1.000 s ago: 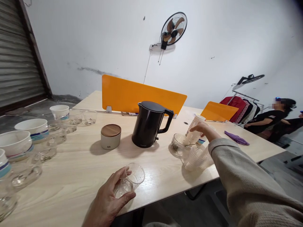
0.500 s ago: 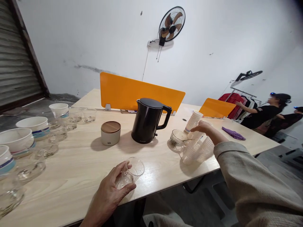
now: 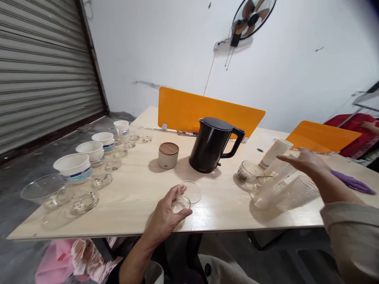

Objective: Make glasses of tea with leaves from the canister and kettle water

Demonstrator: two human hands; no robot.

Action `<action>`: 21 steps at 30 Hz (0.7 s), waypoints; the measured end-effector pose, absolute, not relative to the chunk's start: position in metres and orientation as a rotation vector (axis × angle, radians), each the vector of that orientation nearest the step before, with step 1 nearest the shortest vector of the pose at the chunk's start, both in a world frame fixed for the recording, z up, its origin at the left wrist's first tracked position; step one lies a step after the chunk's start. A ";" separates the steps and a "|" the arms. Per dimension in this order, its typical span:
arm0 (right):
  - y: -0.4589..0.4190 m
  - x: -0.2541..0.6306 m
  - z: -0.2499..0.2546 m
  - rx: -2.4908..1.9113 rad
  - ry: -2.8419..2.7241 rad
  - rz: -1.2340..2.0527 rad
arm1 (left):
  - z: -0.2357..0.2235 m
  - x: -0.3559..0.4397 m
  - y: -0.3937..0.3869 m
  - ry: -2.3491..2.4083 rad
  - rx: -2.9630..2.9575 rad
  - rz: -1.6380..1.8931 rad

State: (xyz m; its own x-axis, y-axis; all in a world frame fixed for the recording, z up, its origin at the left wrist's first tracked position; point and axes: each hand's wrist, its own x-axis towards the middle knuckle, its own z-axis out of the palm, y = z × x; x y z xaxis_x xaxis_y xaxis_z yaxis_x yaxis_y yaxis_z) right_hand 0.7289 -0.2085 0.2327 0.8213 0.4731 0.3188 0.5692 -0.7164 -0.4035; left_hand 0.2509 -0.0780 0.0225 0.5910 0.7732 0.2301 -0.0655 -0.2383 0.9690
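Observation:
My left hand (image 3: 168, 213) is closed around a clear plastic cup (image 3: 191, 193) near the table's front edge, its rim tilted away from my palm. To the right, my right hand (image 3: 309, 161) is over the upper end of the stacked clear plastic cups (image 3: 274, 183), its fingers stretched out and slightly blurred. Whether it touches a cup cannot be made out. Another clear cup stack (image 3: 299, 193) lies beside that one. A stack of white paper cups (image 3: 275, 152) leans behind them. Just left of the stacks is a ribbed glass bowl (image 3: 248, 171) with dark bits and a spoon.
A black electric kettle (image 3: 209, 146) stands mid-table, beside a pale canister (image 3: 167, 159) with a wooden lid. Several white paper cups (image 3: 73, 167) and clear cups (image 3: 85, 201) line the left side. An orange divider (image 3: 204, 108) stands behind. A purple cloth (image 3: 352, 182) lies far right.
The view has swung left, so the table's things appear further right. My left hand still holds the clear cup. My right hand stays by the stacks, its fingers now more stretched out.

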 end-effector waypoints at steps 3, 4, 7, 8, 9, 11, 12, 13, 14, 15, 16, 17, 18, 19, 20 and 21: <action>-0.221 0.682 0.242 -2.435 -0.773 -0.649 | 0.020 0.252 -0.077 0.588 1.625 0.917; -0.224 0.659 0.241 -2.331 -0.902 -0.753 | 0.018 0.252 -0.076 0.588 1.623 0.933; -0.227 0.581 0.218 -2.087 -1.203 -0.841 | 0.016 0.254 -0.076 0.619 1.634 0.988; -0.224 0.557 0.204 -2.050 -1.272 -0.798 | 0.016 0.255 -0.076 0.654 1.648 1.013; -0.220 0.535 0.189 -2.025 -1.350 -0.718 | 0.016 0.255 -0.076 0.700 1.674 1.036; -0.205 0.501 0.154 -1.945 -1.546 -0.433 | 0.019 0.253 -0.074 0.813 1.776 1.082; -0.196 0.489 0.137 -1.904 -1.611 -0.287 | 0.021 0.252 -0.072 0.882 1.842 1.105; -0.186 0.479 0.121 -1.872 -1.642 -0.163 | 0.024 0.249 -0.070 0.956 1.910 1.118; -0.175 0.471 0.107 -1.846 -1.655 -0.061 | 0.026 0.246 -0.067 1.028 1.968 1.119; -0.165 0.463 0.094 -1.823 -1.666 0.036 | 0.027 0.243 -0.065 1.096 2.009 1.111; -0.155 0.456 0.084 -1.795 -1.676 0.112 | 0.028 0.240 -0.062 1.150 2.033 1.094; -0.146 0.449 0.076 -1.764 -1.691 0.173 | 0.029 0.237 -0.060 1.185 2.044 1.072; -0.138 0.442 0.069 -1.730 -1.708 0.217 | 0.029 0.235 -0.058 1.202 2.048 1.051; -0.132 0.435 0.063 -1.693 -1.724 0.244 | 0.029 0.233 -0.056 1.208 2.049 1.040; -0.126 0.429 0.058 -1.660 -1.739 0.262 | 0.028 0.233 -0.055 1.215 2.048 1.040; -0.121 0.424 0.054 -1.635 -1.747 0.275 | 0.028 0.233 -0.054 1.226 2.047 1.044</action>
State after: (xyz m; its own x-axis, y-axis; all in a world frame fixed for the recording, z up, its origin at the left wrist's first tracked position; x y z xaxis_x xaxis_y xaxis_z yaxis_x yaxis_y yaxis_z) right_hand 0.4238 -0.1209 0.0537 0.0601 0.9346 0.3507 0.7819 0.1743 -0.5985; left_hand 0.2326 -0.0538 0.0280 0.2893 0.8930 0.3448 0.4823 -0.4472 0.7533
